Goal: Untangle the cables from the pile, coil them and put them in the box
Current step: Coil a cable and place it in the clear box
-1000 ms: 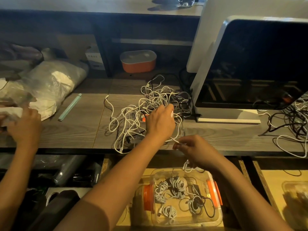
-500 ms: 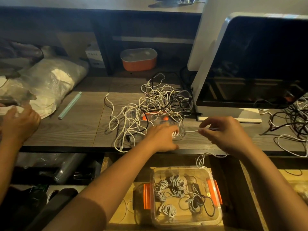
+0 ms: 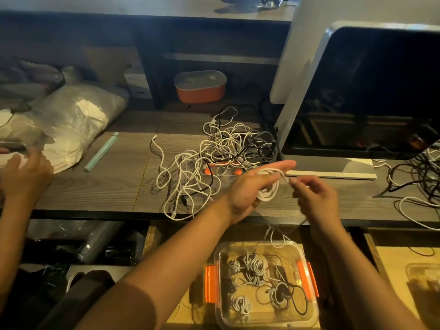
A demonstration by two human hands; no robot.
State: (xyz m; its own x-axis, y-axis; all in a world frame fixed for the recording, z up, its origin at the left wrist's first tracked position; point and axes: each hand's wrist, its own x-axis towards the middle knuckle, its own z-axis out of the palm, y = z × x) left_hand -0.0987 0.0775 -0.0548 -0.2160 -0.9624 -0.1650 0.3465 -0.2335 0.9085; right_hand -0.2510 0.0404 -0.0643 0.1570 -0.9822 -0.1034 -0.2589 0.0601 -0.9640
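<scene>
Shift: left hand (image 3: 252,189) is lifting off the tangled pile of white and black cables (image 3: 223,148), wearing loops of thin white cable (image 3: 267,194).
Grip left: fingers are stretching straight, carrying the loops, clenching nothing.
Grip right: right hand (image 3: 314,198) is pinching that cable beside the left fingertips.
Tail: is dangling over the clear plastic box with orange clips (image 3: 269,315).
Pile: is lying on the grey wood-grain desk (image 3: 107,186), behind the hands.

White cable (image 3: 267,192) round left hand (image 3: 250,186); white-and-black pile (image 3: 226,148) beyond it; orange-clipped clear box (image 3: 262,244) below; grey wood-grain counter (image 3: 107,189).
</scene>
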